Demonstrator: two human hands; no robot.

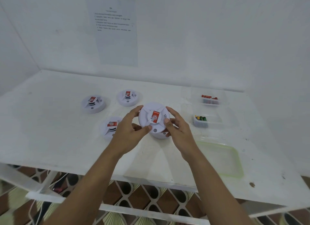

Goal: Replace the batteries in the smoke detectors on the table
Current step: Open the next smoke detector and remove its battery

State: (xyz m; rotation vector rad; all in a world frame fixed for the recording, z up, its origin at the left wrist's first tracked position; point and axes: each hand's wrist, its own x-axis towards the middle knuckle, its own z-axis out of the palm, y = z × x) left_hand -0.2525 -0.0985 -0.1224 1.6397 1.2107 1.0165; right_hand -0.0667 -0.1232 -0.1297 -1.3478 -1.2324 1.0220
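The round white plastic smoke detector with a red label (153,119) is held over the middle of the white surface (50,124), with its labelled face up and tipped toward the viewer. The left hand (129,132) grips its left rim, fingers curled round the far edge and thumb on the near face. The right hand (179,132) grips its right rim the same way.

Three like it lie on the surface. A second detector (109,126) is just left of the held one, partly behind the left hand. A third detector (128,98) is beyond the held one, and a fourth detector (93,104) is farther left.

Right of the held one stand a clear plastic tub of red batteries (210,99) and, nearer, a clear plastic tub of green batteries (201,120). Nearer still on that side lies a shallow clear tray with a greenish rim (221,159). A printed paper sheet (115,31) hangs on the wall beyond.
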